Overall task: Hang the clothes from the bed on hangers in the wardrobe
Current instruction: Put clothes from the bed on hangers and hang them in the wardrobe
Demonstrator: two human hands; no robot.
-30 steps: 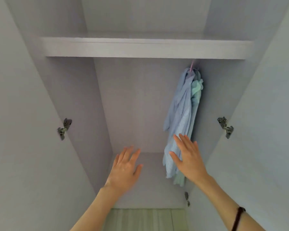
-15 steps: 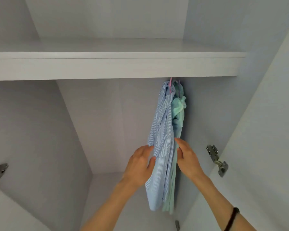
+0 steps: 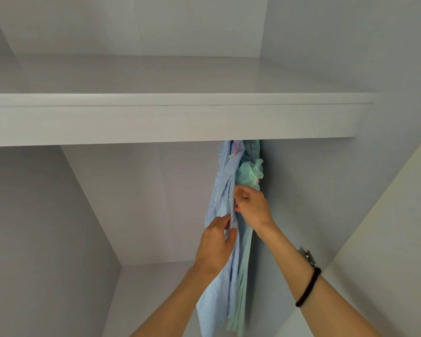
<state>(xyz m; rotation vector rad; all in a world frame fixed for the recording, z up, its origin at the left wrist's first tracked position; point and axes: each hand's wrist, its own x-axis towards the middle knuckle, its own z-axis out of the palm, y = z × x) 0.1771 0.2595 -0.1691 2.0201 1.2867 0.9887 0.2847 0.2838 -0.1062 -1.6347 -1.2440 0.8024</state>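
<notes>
A blue striped shirt (image 3: pixel 220 188) hangs on a pink hanger (image 3: pixel 235 147) under the wardrobe shelf, at the right of the compartment. Behind it, against the right wall, hangs a mint green garment (image 3: pixel 248 173). My left hand (image 3: pixel 215 246) pinches the shirt's front edge about halfway down. My right hand (image 3: pixel 252 206) grips the same edge a little higher, between the shirt and the green garment. The rail and the hanger hooks are hidden behind the shelf's front.
A thick white shelf (image 3: pixel 170 117) spans the wardrobe above the clothes. The open right door carries a metal hinge (image 3: pixel 310 257). The left part of the compartment (image 3: pixel 107 203) holds no clothes. A black band (image 3: pixel 308 288) circles my right wrist.
Both hands went from open in the air to closing on the striped shirt's front edge. The view tilted upward and moved closer, so the shelf sits lower in frame.
</notes>
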